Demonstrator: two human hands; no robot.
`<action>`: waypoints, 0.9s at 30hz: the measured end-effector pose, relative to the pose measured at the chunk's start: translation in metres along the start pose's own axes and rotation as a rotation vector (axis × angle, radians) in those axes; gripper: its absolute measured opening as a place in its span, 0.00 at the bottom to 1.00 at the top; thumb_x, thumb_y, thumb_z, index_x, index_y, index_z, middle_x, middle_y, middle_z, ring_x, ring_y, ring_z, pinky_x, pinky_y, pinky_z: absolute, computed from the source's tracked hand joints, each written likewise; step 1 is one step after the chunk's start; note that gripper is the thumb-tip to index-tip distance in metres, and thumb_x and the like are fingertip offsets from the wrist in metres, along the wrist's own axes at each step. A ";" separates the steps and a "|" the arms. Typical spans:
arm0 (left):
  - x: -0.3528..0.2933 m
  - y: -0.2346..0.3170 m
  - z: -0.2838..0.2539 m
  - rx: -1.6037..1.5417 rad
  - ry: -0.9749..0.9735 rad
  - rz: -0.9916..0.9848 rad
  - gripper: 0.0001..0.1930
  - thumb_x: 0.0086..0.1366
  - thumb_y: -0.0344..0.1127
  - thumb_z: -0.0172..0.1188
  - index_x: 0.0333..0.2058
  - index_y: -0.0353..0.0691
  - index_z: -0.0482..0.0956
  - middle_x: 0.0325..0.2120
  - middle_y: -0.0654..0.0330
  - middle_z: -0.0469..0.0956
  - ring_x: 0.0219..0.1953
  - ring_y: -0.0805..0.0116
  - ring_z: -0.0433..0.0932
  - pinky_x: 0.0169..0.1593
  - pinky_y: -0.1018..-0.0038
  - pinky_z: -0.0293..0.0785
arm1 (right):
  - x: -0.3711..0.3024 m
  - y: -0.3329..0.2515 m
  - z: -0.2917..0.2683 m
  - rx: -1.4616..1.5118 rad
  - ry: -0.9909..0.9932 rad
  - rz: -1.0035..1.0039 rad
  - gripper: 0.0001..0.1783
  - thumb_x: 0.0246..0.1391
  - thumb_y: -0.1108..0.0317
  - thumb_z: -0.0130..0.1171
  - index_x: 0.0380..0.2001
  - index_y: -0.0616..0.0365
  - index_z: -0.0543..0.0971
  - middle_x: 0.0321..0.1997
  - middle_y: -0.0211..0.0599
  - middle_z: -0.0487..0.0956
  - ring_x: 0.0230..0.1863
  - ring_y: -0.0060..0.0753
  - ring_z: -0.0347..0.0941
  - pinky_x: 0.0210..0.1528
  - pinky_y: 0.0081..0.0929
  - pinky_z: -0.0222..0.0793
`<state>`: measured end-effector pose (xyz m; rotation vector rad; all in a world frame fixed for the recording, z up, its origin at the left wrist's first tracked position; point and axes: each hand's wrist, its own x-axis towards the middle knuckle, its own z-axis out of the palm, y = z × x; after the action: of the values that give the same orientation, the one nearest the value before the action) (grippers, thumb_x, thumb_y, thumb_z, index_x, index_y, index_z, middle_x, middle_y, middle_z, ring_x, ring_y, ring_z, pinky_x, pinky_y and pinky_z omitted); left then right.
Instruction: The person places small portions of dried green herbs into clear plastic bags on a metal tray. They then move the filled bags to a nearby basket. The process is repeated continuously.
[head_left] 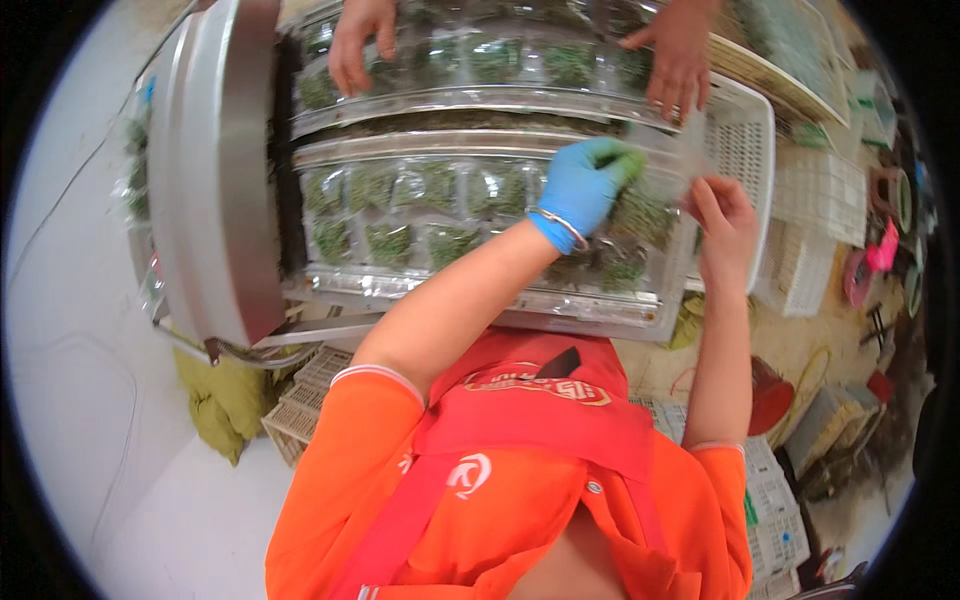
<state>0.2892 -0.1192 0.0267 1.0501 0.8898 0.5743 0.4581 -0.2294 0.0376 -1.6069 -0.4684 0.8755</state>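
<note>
My left hand [585, 188], in a blue glove with green at the fingertips, is closed with its fingertips on a clear plastic bag of greens [642, 218]. My right hand [724, 222], bare, pinches the film at the bag's right side, which is smeared by motion. The bag lies at the right end of the near row on a metal vacuum-sealing machine's bed [580, 302]. More clear packs of greens [388, 242] lie flat in rows to its left. Across the bed, a co-worker's two bare hands [362, 45] [676, 62] reach over the far rows of packs [492, 60].
A raised metal lid [225, 180] stands at the bed's left end. White plastic baskets [745, 130] [815, 195] are at the right. Below left are a yellow-green sack [222, 400] and crates [300, 400]. A red bucket [768, 393] stands at the lower right.
</note>
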 end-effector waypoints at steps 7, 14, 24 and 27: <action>0.001 -0.029 -0.014 1.447 0.131 0.477 0.19 0.55 0.49 0.67 0.43 0.48 0.83 0.39 0.61 0.76 0.47 0.56 0.72 0.52 0.54 0.64 | -0.002 0.048 -0.001 -0.616 -0.085 0.032 0.09 0.58 0.69 0.66 0.39 0.58 0.78 0.31 0.34 0.81 0.29 0.24 0.76 0.32 0.25 0.72; -0.025 -0.028 -0.009 1.352 -0.249 0.712 0.34 0.59 0.56 0.62 0.59 0.43 0.74 0.55 0.50 0.73 0.59 0.48 0.68 0.62 0.48 0.59 | 0.026 0.033 -0.008 -1.325 0.003 -0.765 0.17 0.41 0.73 0.64 0.40 0.52 0.78 0.42 0.33 0.79 0.47 0.43 0.72 0.48 0.43 0.68; -0.027 -0.040 0.004 1.524 -0.170 0.622 0.31 0.56 0.55 0.66 0.59 0.59 0.75 0.58 0.50 0.70 0.61 0.49 0.65 0.65 0.48 0.54 | 0.035 0.020 -0.011 -1.244 -0.047 -0.621 0.07 0.46 0.70 0.61 0.32 0.49 0.82 0.34 0.31 0.81 0.43 0.40 0.75 0.43 0.42 0.69; -0.017 -0.046 0.006 1.565 -0.042 0.660 0.32 0.54 0.52 0.68 0.60 0.59 0.74 0.56 0.50 0.71 0.60 0.49 0.66 0.66 0.47 0.53 | 0.015 0.021 -0.002 -1.052 -0.050 -0.683 0.10 0.48 0.70 0.61 0.37 0.54 0.82 0.39 0.36 0.82 0.46 0.44 0.76 0.48 0.45 0.71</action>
<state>0.2853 -0.1541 -0.0085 2.8211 0.8794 0.2922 0.4660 -0.2249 0.0127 -2.1047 -1.5822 0.0917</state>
